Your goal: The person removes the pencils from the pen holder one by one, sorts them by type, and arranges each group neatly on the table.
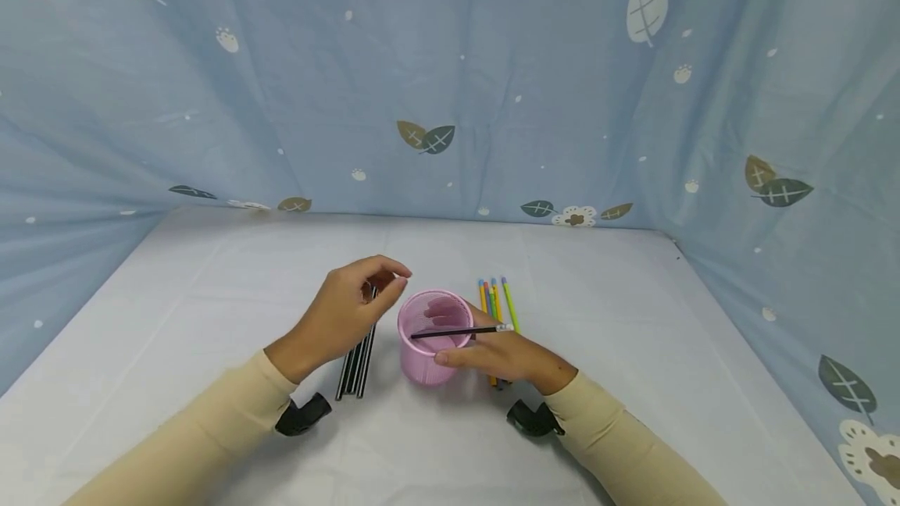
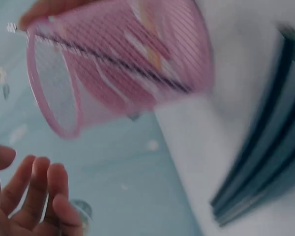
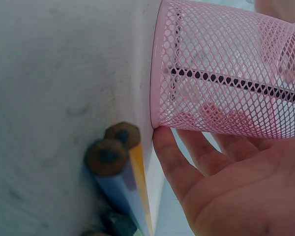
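Observation:
A pink mesh pen cup point(image 1: 424, 370) stands upright on the table, its far and right sides wrapped by my right hand point(image 1: 509, 354), with the thumb near the rim. One black pencil point(image 1: 450, 332) leans inside the cup; its pale-tipped end sticks out over the rim towards the right hand. To the left of the cup, my left hand point(image 1: 348, 311) hovers with loosely bent fingers and holds nothing. Below that hand lie several black pencils point(image 1: 360, 365) side by side, partly hidden by it. In the left wrist view the same pencils point(image 2: 260, 147) look blurred.
Right of the cup, several coloured pencils point(image 1: 509, 304) lie partly under the right hand; the right wrist view shows the sharpened end of one pencil point(image 3: 107, 156) close up. A white cloth point(image 1: 598, 279) covers the table. Blue patterned fabric point(image 1: 492, 61) hangs behind and at the sides.

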A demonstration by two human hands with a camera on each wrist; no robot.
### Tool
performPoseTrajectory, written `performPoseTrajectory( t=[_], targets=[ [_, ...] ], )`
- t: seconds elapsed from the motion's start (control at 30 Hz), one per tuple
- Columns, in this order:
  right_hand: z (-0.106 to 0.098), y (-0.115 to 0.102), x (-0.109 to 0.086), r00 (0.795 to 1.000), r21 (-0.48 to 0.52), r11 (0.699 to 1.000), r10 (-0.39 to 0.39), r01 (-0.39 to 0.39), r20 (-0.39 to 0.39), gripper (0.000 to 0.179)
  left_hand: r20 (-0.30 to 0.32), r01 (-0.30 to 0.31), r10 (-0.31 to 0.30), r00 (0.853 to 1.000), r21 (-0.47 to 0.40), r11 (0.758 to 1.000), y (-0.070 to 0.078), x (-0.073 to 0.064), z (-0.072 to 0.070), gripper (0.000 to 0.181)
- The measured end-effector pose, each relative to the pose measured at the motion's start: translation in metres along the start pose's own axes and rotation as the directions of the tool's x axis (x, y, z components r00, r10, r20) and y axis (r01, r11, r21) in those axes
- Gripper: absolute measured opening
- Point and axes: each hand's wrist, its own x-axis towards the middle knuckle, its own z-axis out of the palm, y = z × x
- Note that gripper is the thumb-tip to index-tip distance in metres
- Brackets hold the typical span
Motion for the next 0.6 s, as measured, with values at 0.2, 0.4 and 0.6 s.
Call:
performPoseTrajectory(
  t=[0.2,0.4,0.6],
  targets=[
    [0.000,-0.001,0.001,1.000,-0.001,1.000,-0.018,0.018,0.018,0.065,0.116,-0.173,0.173,0.978,-0.009,0.985,0.015,0.010,0.015,0.017],
    [-0.001,-0.001,0.000,0.999,-0.009,1.000,0.009,-0.009,0.031,0.068,0.292,-0.224,0.212,0.932,0.005,0.975,0.021,0.019,0.018,0.023],
    [-0.001,0.000,0.001,0.997,0.040,0.998,-0.045,0.043,0.065,0.061,0.485,-0.218,0.210,0.849,-0.041,0.975,0.026,0.026,0.022,0.023]
  ],
)
